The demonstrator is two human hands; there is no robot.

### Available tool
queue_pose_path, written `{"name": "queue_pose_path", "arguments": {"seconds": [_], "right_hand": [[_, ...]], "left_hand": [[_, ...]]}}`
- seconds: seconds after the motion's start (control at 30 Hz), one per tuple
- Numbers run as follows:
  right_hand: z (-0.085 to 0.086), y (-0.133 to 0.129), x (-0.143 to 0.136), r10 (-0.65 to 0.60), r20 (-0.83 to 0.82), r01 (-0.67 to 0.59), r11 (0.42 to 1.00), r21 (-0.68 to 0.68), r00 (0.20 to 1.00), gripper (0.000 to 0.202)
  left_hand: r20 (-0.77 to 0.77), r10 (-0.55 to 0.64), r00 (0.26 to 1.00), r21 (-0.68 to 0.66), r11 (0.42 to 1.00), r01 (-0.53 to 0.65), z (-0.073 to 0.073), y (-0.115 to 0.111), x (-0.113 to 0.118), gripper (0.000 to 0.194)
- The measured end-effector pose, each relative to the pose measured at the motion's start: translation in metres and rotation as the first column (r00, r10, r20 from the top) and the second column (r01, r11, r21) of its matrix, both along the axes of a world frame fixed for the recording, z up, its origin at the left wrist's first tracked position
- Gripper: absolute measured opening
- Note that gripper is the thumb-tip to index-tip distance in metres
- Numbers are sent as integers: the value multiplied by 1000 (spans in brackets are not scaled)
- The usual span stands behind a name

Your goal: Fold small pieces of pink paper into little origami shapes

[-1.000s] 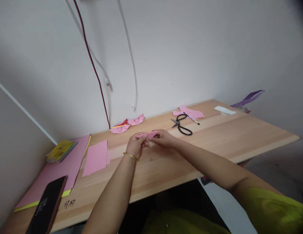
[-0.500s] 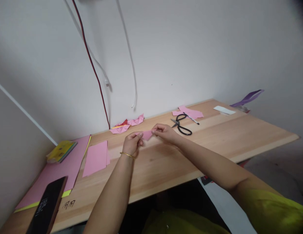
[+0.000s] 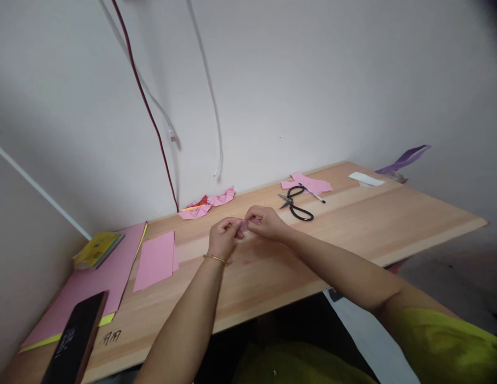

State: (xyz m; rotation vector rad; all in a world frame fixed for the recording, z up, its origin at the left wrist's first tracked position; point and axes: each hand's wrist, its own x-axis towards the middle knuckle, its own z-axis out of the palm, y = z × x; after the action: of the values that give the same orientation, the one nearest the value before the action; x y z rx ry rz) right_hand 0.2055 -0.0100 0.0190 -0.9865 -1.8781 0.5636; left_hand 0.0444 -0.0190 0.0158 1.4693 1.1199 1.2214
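Observation:
Between my two hands is a small folded piece of pink paper [image 3: 244,226], mostly covered by the fingers. My left hand [image 3: 224,236], with a gold bangle at the wrist, pinches its left side. Thumb and fingers of my right hand [image 3: 265,222] are closed on the right side, close against the left fingertips. Both hands are just above the wooden table [image 3: 272,282]. Behind them, near the wall, lie folded pink paper pieces [image 3: 197,211], with a red piece [image 3: 202,201] among them.
Right of my hands lie black-handled scissors [image 3: 296,204], a pen [image 3: 314,194] and pink paper scraps [image 3: 318,185]. Pink sheets [image 3: 156,260], a yellow packet [image 3: 96,248] and a phone [image 3: 78,336] are on the left. A white strip [image 3: 366,179] lies far right. Cables [image 3: 142,90] hang along the wall.
My hands have come closer together, the left moving right and turning inward. Less of the pink paper shows between the fingers. The view has shifted slightly.

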Motion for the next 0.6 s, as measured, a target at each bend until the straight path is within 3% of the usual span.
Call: {"name": "queue_pose_path", "arguments": {"seconds": [0.27,0.37,0.47,0.6], "right_hand": [[0,7,13,-51,-52,37,973,-227,997,11],[-4,12,19,-57,-1,56,975,-217,998,12],[-5,19,27,-147,86,160,970,-183,985,11],[-2,22,34,-206,18,205,954,-218,978,15]], "left_hand": [[83,105,991,-45,994,-102,7,4,-12,27],[69,91,993,-46,995,-88,4,8,-17,28],[117,187,975,-69,981,-180,2,14,-24,29],[237,275,932,-145,958,-246,3,19,-31,33]]}}
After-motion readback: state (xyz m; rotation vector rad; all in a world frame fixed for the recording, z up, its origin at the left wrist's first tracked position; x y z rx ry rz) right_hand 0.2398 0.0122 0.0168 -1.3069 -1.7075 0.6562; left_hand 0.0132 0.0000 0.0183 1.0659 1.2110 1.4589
